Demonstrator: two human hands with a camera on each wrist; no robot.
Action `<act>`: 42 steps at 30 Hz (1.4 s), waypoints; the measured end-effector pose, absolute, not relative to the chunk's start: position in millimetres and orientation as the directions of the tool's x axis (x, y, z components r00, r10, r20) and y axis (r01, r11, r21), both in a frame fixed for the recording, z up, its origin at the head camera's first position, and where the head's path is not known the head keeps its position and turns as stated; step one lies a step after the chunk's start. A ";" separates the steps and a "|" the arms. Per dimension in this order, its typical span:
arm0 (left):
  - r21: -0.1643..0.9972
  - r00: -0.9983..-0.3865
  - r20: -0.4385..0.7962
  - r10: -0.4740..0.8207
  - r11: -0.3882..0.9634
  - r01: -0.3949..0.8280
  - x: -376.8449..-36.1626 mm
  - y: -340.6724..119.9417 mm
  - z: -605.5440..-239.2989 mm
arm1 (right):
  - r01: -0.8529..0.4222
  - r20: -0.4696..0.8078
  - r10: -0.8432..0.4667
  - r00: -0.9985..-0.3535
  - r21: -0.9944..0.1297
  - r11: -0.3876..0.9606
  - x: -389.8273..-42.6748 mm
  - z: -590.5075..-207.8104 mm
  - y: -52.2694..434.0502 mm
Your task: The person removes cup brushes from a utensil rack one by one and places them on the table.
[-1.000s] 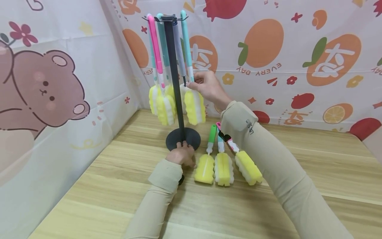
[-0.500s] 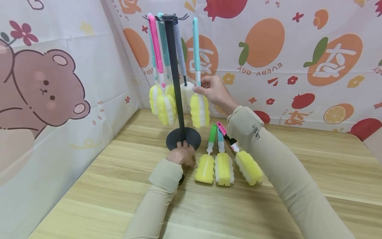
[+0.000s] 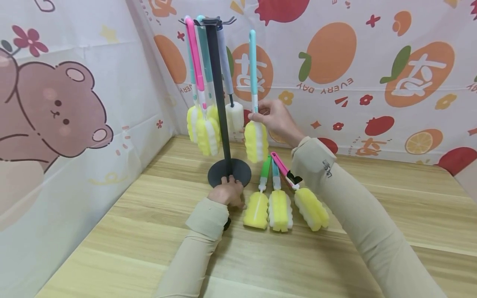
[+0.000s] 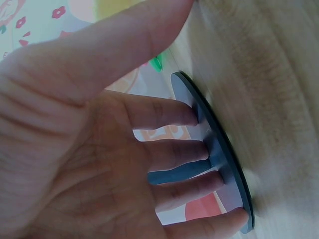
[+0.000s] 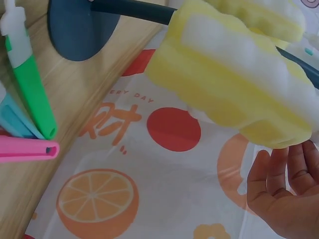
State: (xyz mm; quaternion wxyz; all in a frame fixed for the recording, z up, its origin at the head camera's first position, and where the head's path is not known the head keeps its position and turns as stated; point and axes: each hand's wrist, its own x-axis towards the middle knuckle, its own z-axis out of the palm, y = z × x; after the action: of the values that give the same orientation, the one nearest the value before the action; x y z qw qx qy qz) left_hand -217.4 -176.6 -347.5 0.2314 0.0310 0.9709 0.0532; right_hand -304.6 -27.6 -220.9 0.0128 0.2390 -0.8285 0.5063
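A black stand (image 3: 220, 103) with a round base (image 3: 238, 167) has several sponge brushes hanging from its top hooks, among them a pink-handled one (image 3: 196, 62). My left hand (image 3: 227, 191) presses straight fingers on the base (image 4: 219, 149). To the right of the pole, my right hand (image 3: 266, 118) pinches the lower handle of a teal-handled brush (image 3: 253, 62). That brush is upright and off the hooks, and its yellow sponge (image 3: 256, 141) hangs above the table. In the right wrist view the sponge (image 5: 234, 84) fills the upper right.
Three brushes lie side by side on the wooden table right of the base: green-handled (image 3: 256, 209), teal-handled (image 3: 280, 209) and pink-handled (image 3: 311, 209). Printed cloth walls (image 3: 372, 62) close in the back and left. My right forearm crosses above the pink brush.
My right hand has taken the teal-handled brush off its hook and carried it right and down, away from the pole. The left hand stays on the base.
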 end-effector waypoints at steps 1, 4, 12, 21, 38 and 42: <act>0.117 -0.891 -0.445 0.084 0.992 0.035 -217.3 -176.6 -347.6 | -0.413 0.263 -0.387 -0.884 -0.827 0.381 -304.2 -222.6 -26.8; 0.115 -0.892 -0.445 0.082 0.993 0.034 -217.2 -176.5 -347.9 | -0.422 0.259 -0.399 -0.880 -0.812 0.404 -302.5 -227.4 -24.2; 0.114 -0.892 -0.445 0.078 0.993 0.030 -218.1 -176.3 -347.9 | -0.422 0.254 -0.402 -0.880 -0.807 0.413 -302.5 -234.9 -18.1; 0.117 -0.888 -0.453 0.079 0.993 0.029 -217.8 -177.2 -346.9 | -0.397 0.227 -0.396 -0.890 -0.813 0.426 -305.0 -239.2 -6.7; 0.108 -0.889 -0.450 0.078 0.994 0.032 -217.3 -176.1 -346.2 | -0.377 0.190 -0.396 -0.898 -0.798 0.471 -306.8 -251.7 15.1; 0.115 -0.889 -0.451 0.080 0.993 0.031 -218.2 -177.1 -346.9 | -0.373 0.189 -0.389 -0.902 -0.795 0.478 -307.1 -252.0 18.4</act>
State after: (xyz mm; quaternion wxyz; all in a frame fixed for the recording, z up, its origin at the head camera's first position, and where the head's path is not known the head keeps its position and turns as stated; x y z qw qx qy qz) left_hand -218.2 -177.1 -346.9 0.2341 0.0288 0.9704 0.0523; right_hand -307.1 18.4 -252.0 -0.0087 0.2217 -0.8595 0.4605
